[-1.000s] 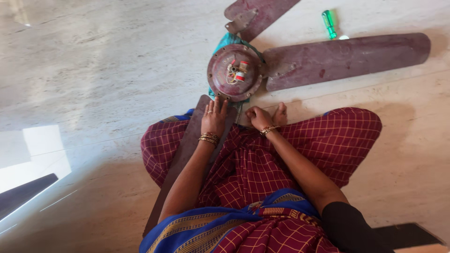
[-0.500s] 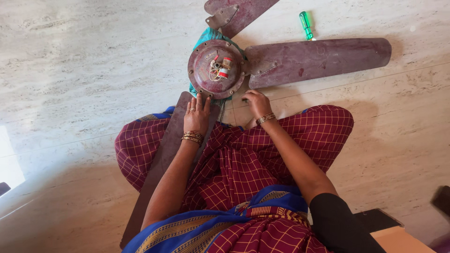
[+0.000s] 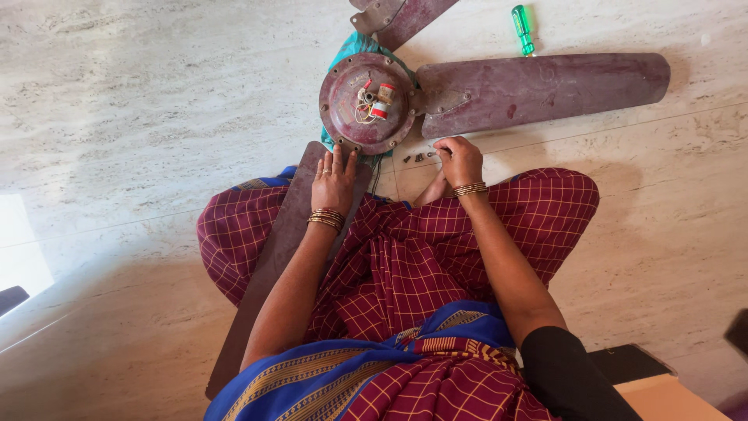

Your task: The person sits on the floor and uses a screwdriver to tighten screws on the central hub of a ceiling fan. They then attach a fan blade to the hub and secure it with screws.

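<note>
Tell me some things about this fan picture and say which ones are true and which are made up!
1. The left hand rests flat on a fan blade that lies across the lap. True.
2. A green-handled screwdriver is held in the right hand. False: it lies on the floor beyond the long blade, away from both hands.
3. Small screws lie on the floor beside the right hand. True.
4. The round motor housing is bright yellow. False: it is a worn dark red, with small wires and spools at its centre.
</note>
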